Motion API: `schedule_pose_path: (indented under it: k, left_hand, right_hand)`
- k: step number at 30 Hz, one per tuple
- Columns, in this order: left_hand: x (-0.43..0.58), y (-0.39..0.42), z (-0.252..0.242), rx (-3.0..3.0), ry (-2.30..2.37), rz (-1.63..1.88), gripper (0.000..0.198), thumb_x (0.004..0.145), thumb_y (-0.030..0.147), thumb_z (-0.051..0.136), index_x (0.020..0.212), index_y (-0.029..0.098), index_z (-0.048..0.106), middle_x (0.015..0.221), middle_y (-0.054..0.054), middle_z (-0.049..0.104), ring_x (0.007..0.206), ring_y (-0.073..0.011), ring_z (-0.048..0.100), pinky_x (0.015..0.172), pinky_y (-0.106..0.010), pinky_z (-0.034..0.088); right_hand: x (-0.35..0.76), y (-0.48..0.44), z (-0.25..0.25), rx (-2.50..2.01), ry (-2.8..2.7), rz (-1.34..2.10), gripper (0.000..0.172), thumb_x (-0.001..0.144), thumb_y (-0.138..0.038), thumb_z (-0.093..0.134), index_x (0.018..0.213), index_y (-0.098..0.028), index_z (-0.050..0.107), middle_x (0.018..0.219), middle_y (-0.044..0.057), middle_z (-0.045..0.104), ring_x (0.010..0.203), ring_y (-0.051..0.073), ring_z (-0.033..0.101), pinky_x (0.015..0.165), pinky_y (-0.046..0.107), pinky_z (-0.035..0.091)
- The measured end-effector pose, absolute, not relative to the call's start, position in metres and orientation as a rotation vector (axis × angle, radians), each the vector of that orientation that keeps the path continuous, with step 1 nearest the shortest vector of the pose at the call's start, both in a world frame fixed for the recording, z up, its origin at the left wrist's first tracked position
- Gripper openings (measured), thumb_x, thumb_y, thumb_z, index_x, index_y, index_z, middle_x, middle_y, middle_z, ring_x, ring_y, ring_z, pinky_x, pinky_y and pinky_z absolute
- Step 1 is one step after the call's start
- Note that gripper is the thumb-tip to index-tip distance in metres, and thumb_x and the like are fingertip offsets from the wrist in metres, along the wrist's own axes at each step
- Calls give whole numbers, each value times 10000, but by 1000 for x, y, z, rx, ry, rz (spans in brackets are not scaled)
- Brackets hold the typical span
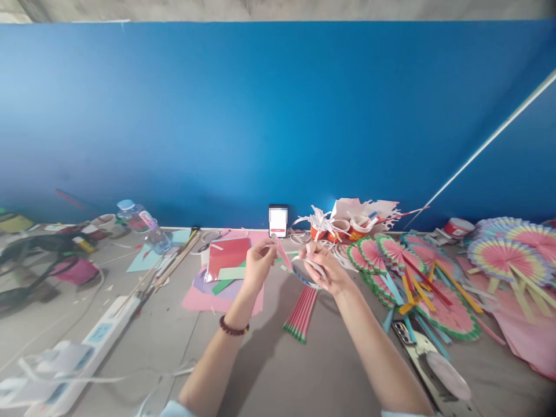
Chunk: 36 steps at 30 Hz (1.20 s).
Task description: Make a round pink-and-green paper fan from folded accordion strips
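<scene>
My left hand (260,262) pinches the upper end of a narrow pink paper strip (284,255), which slants down to the right from the fingertips. My right hand (324,267) is closed around a roll of tape (299,277), a thin ring with white and blue on its edge. Both hands are raised over the table, a short gap apart. Below the right hand a pleated pink paper fan (302,315) with a green edge lies folded on the table. Whether tape runs between the hands is too fine to see.
Coloured paper sheets (228,258) lie left of my hands. Finished paper fans (434,284) and a phone (403,333) are at right. A lit phone (278,221) stands against the blue wall (278,116). A bottle (143,223) and power strip (99,336) are left.
</scene>
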<state>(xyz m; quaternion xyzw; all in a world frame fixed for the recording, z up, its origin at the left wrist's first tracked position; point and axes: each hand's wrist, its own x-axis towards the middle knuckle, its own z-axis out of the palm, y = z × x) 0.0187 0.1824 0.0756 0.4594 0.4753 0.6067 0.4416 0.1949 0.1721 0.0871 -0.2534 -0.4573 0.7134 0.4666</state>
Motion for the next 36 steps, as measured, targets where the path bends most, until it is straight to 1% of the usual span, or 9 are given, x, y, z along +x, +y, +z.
schedule_pose_path:
  k: [3,5,11,15,19,24,27,32,36]
  left_hand:
    - [20,181,77,1111,1104,1497,230,647,331,709,754,135,655,639,-13,642,603,-131,611,629,-249,499]
    - [21,181,77,1119,1069,1470,265,637,334,726,799,133,663,726,-39,669,700,-163,644,690,-271,513]
    - [22,179,78,1218,1052,1377,365,635,358,746,923,149,668,855,-50,673,761,-168,651,665,-237,514]
    - [24,175,83,1216,1027,1345,284,697,408,689,790,142,649,710,-22,653,585,-116,610,536,-208,499]
    - [24,173,84,1226,1083,1392,266,716,404,676,735,142,632,435,52,498,373,-57,437,366,-162,350]
    - [25,173,84,1174,1097,1465,300,670,383,713,809,122,665,632,-17,634,445,-79,515,423,-198,446]
    - [25,173,85,1152,1118,1470,301,635,369,735,795,124,665,724,-30,656,453,-75,526,426,-203,464]
    - [27,173,86,1098,1075,1410,285,584,355,765,698,127,636,639,-18,654,484,-91,556,477,-209,488]
    - [28,171,86,1034,1036,1343,301,580,370,771,695,122,647,662,-38,678,559,-124,612,565,-238,520]
  right_hand:
    - [191,164,93,-701,-1246,1744,204,740,-330,647,750,-197,493,557,-56,594,253,39,387,220,134,262]
    - [187,160,94,-787,-1333,1720,210,749,-348,647,774,-189,512,509,-60,579,251,59,421,241,147,304]
    - [182,159,90,-884,-1420,1693,240,767,-399,633,773,-188,519,447,-63,559,290,79,475,311,158,374]
    - [182,162,88,-871,-1410,1659,230,768,-394,638,789,-188,538,493,-62,564,320,79,490,321,168,398]
    - [180,162,88,-876,-1355,1623,252,736,-401,674,799,-193,548,614,-59,577,344,64,492,315,173,414]
    - [175,156,91,-878,-1332,1612,290,730,-445,666,785,-189,541,607,-60,564,308,55,459,281,171,378]
    - [173,151,93,-913,-1346,1566,302,733,-466,655,778,-187,547,610,-53,565,291,58,456,264,170,348]
    - [172,150,94,-1059,-1351,1452,300,727,-476,654,794,-195,572,589,-51,563,270,58,439,257,170,333]
    - [173,156,90,-1093,-1327,1461,333,713,-508,659,795,-198,571,605,-42,578,277,59,442,254,170,328]
